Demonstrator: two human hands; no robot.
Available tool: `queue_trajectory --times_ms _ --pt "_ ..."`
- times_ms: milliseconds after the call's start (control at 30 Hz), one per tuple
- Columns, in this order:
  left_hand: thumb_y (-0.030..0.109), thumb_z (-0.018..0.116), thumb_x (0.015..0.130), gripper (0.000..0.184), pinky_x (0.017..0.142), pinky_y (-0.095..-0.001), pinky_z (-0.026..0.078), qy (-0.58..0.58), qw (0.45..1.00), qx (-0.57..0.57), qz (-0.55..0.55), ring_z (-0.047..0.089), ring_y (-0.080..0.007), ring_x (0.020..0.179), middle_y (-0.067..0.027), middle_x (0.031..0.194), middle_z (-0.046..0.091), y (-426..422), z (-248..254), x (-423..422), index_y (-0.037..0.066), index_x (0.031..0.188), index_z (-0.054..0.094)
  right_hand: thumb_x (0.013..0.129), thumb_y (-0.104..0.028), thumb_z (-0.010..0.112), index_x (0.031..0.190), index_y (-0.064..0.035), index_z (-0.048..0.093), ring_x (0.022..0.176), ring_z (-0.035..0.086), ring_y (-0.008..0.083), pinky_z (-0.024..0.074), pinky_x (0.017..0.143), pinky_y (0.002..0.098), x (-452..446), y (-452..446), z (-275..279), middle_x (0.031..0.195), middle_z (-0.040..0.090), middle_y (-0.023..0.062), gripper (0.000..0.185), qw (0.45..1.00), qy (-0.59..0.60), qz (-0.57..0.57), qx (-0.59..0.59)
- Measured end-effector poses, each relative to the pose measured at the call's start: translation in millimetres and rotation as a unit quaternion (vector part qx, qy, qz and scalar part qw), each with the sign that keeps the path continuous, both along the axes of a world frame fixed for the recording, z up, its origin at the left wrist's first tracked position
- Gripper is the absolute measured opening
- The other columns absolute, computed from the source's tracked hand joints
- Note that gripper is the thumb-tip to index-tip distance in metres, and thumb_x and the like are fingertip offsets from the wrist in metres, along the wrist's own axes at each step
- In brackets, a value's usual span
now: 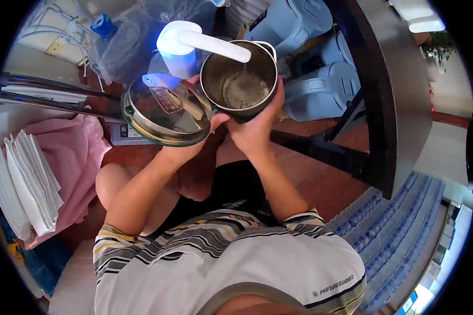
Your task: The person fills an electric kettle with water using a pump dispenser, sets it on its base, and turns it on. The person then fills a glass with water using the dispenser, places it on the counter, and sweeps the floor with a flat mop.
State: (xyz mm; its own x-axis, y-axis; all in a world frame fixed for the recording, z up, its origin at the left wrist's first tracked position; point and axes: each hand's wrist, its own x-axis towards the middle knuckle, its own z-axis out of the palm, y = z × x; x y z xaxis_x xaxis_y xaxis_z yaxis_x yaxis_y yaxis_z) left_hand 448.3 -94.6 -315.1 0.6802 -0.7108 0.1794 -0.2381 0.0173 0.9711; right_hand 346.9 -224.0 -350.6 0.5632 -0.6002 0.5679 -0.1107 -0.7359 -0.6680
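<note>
A steel pot [239,86] with a dark outside and a pale handle is tilted so its mouth faces me. My right hand [255,123] is wrapped round its lower right side. A white pump dispenser [177,50], glowing blue, reaches its spout over the pot. A thin stream of water drops from the spout into shallow water inside. My left hand [211,128] grips a round see-through lid [168,107] with a metal band and green rim, tilted left of the pot. Its thumb is beside the pot, and a fingertip shows between lid and pot; most of its fingers are hidden.
Blue-grey plastic jugs [323,89] stand right of the pot, beside a dark table [404,94] with black legs. A clear plastic bag [118,58] is behind the lid. White folded stacks [29,181] lie on pink cloth [79,152] at left. Packed bottles [389,226] are at lower right.
</note>
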Motion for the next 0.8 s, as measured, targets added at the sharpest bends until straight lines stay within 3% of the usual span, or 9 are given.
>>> queue_trajectory --times_ms 200,267,300,467,767,800 --pt "0.017 0.081 0.080 0.082 0.106 -0.0386 0.035 0.000 1.000 0.024 -0.018 0.046 -0.0235 0.124 -0.0130 0.134 0.048 1.4 2.2 -2.1 0.001 0.144 0.032 0.063 -0.029 0.092 0.148 0.0030 0.009 0.132 0.038 0.0355 0.0310 0.110 0.0471 -3.6 -3.4 -9.1 0.142 0.031 0.0223 0.123 0.999 -0.018 0.030 0.034" --pt "0.025 0.085 0.076 0.090 0.102 -0.0387 0.041 0.069 0.997 -0.021 -0.006 0.051 -0.0240 0.119 -0.0132 0.129 0.053 -3.9 5.9 -4.0 -0.003 0.143 0.031 0.064 -0.026 0.091 0.148 0.0029 0.008 0.133 0.037 0.0345 0.0306 0.110 0.0465 -1.5 -4.0 -10.9 0.144 0.030 0.0229 0.122 0.996 -0.035 0.037 0.066" --pt "0.024 0.086 0.075 0.091 0.102 -0.0379 0.042 0.033 0.999 0.027 -0.014 0.051 -0.0231 0.119 -0.0128 0.130 0.053 -2.4 12.5 -1.1 -0.003 0.143 0.030 0.064 -0.024 0.091 0.148 0.0028 0.008 0.134 0.037 0.0342 0.0304 0.111 0.0463 -2.0 -3.6 -10.3 0.144 0.030 0.0232 0.122 0.996 -0.035 0.040 0.072" --pt "0.024 0.086 0.075 0.092 0.100 -0.0378 0.042 -0.005 1.000 0.013 0.004 0.051 -0.0237 0.118 -0.0127 0.127 0.053 -6.5 6.2 -3.7 -0.003 0.144 0.031 0.065 -0.012 0.088 0.148 0.0023 0.002 0.134 0.038 0.0343 0.0314 0.111 0.0463 -3.7 -1.1 -7.8 0.145 0.029 0.0240 0.120 0.993 -0.027 0.039 0.109" --pt "0.024 0.084 0.077 0.087 0.100 -0.0384 0.042 -0.036 0.999 0.032 0.014 0.051 -0.0241 0.116 -0.0131 0.125 0.053 -7.1 2.2 -3.8 -0.003 0.142 0.034 0.067 -0.010 0.086 0.149 0.0030 0.003 0.134 0.036 0.0345 0.0302 0.111 0.0461 -4.9 -0.1 -5.6 0.144 0.028 0.0239 0.117 0.994 -0.023 0.037 0.099" --pt "0.023 0.084 0.077 0.085 0.099 -0.0381 0.042 -0.015 1.000 0.021 0.014 0.052 -0.0240 0.116 -0.0130 0.124 0.054 -8.3 3.6 -3.7 -0.003 0.141 0.034 0.065 -0.013 0.088 0.148 0.0041 0.006 0.134 0.031 0.0402 0.0259 0.111 0.0504 -3.9 -1.2 -8.2 0.144 0.026 0.0267 0.118 0.994 -0.035 0.035 0.099"
